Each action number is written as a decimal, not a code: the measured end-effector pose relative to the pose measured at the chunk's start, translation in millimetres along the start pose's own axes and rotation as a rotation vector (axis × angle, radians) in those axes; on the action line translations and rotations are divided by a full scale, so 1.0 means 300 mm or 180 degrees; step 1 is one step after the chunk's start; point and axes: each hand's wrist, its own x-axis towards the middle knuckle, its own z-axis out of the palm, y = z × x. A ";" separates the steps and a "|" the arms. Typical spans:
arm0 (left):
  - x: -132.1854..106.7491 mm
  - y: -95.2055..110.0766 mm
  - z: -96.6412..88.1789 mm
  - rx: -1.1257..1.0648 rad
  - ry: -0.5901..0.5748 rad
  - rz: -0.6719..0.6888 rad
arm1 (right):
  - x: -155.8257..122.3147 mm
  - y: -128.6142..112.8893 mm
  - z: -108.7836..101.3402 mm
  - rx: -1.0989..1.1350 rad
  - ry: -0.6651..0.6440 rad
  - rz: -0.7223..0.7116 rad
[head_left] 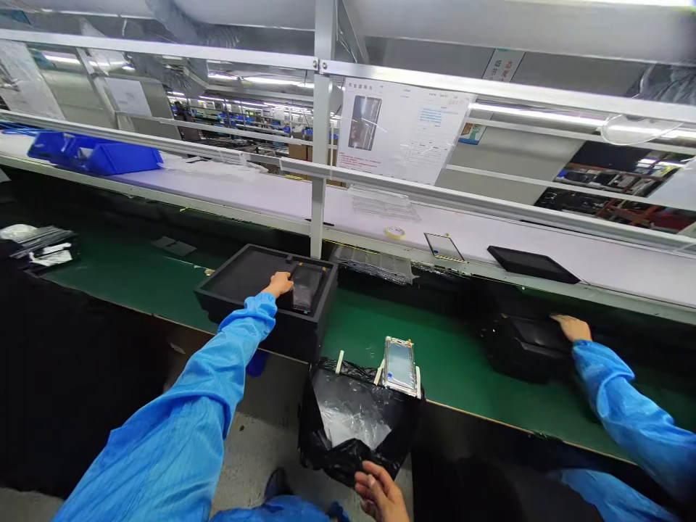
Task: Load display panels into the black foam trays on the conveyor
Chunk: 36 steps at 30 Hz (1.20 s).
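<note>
Bright, even overhead light; wide-angle view.
Ceiling tube lights (62, 59) glare on metal rails (522, 90); edges bowed; deep shadow below green worktop (451, 362).

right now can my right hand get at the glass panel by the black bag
Probably yes: the right hand is just below the black plastic bag, and the silver-edged rectangular glass panel lies at its far rim, uncovered. Only the bag lies between them.
</note>
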 end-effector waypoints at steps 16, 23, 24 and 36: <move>-0.552 -0.310 -0.287 -0.1127 -0.0583 0.1642 | 0.176 0.073 0.866 -0.1330 -0.0793 -0.0606; -0.836 -0.957 -0.725 -0.1153 -0.0303 -0.0274 | 0.226 0.101 1.524 -0.2645 -0.1902 -0.1101; -0.834 -1.026 -0.781 -0.1123 -0.0153 -0.0467 | 0.247 0.093 1.615 -0.2845 -0.2021 -0.1237; -0.658 -1.418 -1.121 -0.1688 0.0965 -0.1797 | 0.766 -0.189 2.985 -0.4875 -0.1773 -0.2406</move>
